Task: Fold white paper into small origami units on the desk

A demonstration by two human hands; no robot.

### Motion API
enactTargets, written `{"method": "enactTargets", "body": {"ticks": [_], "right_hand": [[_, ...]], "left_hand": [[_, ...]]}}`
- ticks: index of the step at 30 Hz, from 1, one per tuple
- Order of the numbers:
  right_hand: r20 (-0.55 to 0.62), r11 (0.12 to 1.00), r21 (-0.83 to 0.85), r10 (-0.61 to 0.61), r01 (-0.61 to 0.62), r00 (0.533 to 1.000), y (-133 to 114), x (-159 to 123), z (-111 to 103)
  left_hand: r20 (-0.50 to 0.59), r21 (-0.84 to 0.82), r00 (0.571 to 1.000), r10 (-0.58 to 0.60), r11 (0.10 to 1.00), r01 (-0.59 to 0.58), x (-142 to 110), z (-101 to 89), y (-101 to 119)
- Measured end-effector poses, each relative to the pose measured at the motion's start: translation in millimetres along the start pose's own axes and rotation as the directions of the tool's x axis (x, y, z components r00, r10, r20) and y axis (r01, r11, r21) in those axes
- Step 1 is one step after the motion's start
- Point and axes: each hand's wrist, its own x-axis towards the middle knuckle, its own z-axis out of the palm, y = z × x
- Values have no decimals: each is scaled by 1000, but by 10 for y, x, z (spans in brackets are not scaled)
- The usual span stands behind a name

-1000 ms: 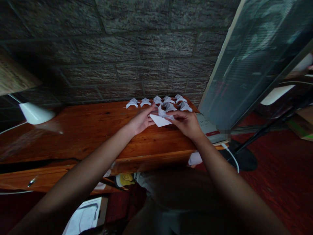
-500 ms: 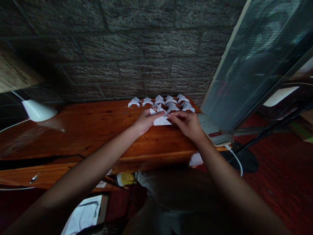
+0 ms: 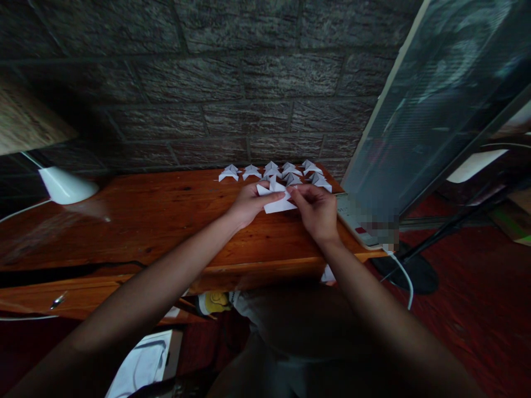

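A partly folded sheet of white paper [image 3: 279,205] is held up over the wooden table [image 3: 174,215], with pointed flaps standing at its top. My left hand [image 3: 249,205] grips its left side, the thumb lying across the front. At the right edge, the fingers and thumb of my right hand [image 3: 317,210] pinch the paper. Just behind it stand several folded paper figures [image 3: 271,168] in two rows, and my hands and the sheet partly hide the front row.
A lamp [image 3: 68,187] with a white base stands at the left. A flat device or box with a white cable [image 3: 404,273] lies at the table's right end. Behind is a stone-block wall [image 3: 215,83]; a tall translucent panel [image 3: 398,121] leans at the right. An open drawer [image 3: 83,287] juts out in front.
My right hand has shifted its pinch slightly inward and up along the paper's right side. The left thumb reaches farther across the sheet, which tilts a little.
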Motion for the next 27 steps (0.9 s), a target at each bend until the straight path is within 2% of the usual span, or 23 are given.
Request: {"method": "enactTargets", "body": {"ticks": [2, 4, 7, 10, 14, 17, 21, 25, 27], "right_hand": [[-9, 999, 37, 6, -6, 1000, -12, -6, 21], [26, 993, 102, 62, -65, 998, -9, 7, 24], [150, 974, 128, 168, -188, 974, 23, 48, -13], [234, 965, 119, 202, -234, 951, 54, 84, -61], [253, 960, 171, 176, -223, 951, 54, 100, -71], [287, 923, 249, 218, -292, 933, 51, 103, -55], [332, 871, 301, 285, -388, 899, 65, 101, -58], [313, 896, 249, 285, -368, 906, 55, 93, -80], [323, 881, 279, 290, -383, 901, 38, 91, -88]], "left_hand": [[-9, 2, 999, 35, 999, -35, 6, -7, -6], [-11, 17, 999, 44, 999, -43, 11, -26, -12], [-23, 74, 999, 33, 997, -31, 9, -60, -14], [-26, 133, 998, 58, 990, -54, 0, -75, -15], [-30, 109, 995, 93, 990, -89, 12, -60, -45], [-41, 79, 993, 107, 992, -103, 40, -62, -80], [-45, 144, 992, 118, 983, -110, 45, -84, -77], [-13, 231, 992, 129, 965, -123, 13, -86, -23], [-12, 233, 991, 137, 964, -130, 13, -84, -8]]}}
